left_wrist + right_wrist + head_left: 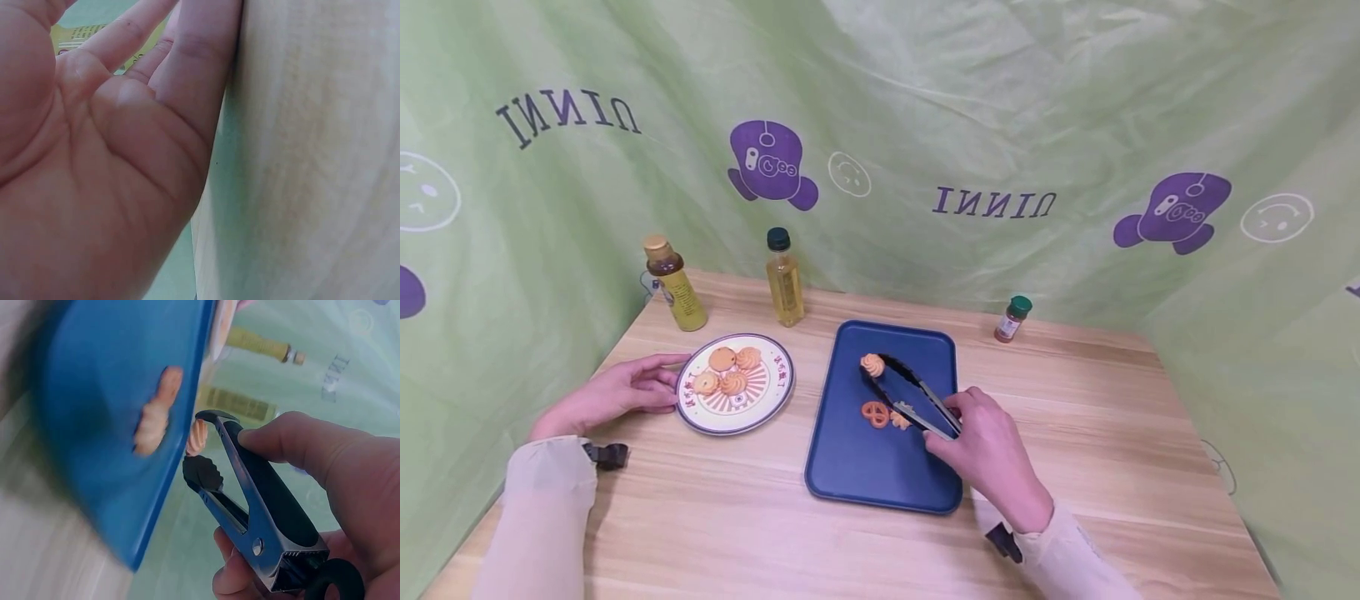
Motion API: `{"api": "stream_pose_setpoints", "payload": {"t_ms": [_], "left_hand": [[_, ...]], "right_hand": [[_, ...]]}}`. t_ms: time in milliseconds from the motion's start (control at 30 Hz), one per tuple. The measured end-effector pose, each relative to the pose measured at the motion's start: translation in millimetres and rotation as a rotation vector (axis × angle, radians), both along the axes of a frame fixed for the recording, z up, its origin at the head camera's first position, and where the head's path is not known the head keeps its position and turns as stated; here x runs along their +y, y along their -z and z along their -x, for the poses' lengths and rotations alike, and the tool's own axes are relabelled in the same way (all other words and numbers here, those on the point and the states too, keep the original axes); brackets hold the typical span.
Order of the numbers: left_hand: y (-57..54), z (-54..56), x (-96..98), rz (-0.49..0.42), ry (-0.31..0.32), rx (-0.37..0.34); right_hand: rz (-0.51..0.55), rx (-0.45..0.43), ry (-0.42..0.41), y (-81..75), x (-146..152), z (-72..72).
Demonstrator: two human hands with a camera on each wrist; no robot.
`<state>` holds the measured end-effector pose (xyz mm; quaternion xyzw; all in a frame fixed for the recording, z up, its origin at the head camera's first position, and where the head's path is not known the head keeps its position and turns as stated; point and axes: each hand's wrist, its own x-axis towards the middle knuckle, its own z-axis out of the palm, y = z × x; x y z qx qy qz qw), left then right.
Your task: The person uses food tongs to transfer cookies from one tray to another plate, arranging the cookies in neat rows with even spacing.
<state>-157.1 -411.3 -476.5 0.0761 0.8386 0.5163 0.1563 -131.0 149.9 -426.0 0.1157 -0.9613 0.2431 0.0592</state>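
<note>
My right hand (pixel 988 446) grips a pair of tongs (pixel 250 487) with black tips and metal arms. Between the tong tips is a swirled cookie (pixel 872 365), over the blue tray (pixel 850 467). On the tray lie a pretzel-shaped cookie (pixel 875 414) and a flower-shaped cookie (pixel 900 417), side by side under the tongs. At the left, my left hand (pixel 617 390) rests on the table with its fingers at the rim of a round plate (pixel 767 408). Several cookies (pixel 733 383) sit on that white, patterned plate.
Behind the plate stand a yellow-labelled bottle (pixel 681 296) and an oil bottle (pixel 786 287) with a dark cap. A small green-capped jar (pixel 1013 319) is at the back right. Green printed cloth (pixel 887 250) hangs around the wooden table (pixel 1075 400).
</note>
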Motion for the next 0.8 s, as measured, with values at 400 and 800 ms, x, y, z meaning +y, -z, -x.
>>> {"api": "stream_pose_setpoints", "payload": {"t_ms": [400, 800], "left_hand": [[-0.3, 2.0, -0.7, -0.026, 0.001, -0.036], [-2.0, 1.9, -0.6, -0.042, 0.008, -0.043]], "right_hand": [[0.032, 0.005, -0.156, -0.1, -60.2, 4.0], [-0.043, 0.101, -0.309, -3.3, -110.8, 8.1]]}}
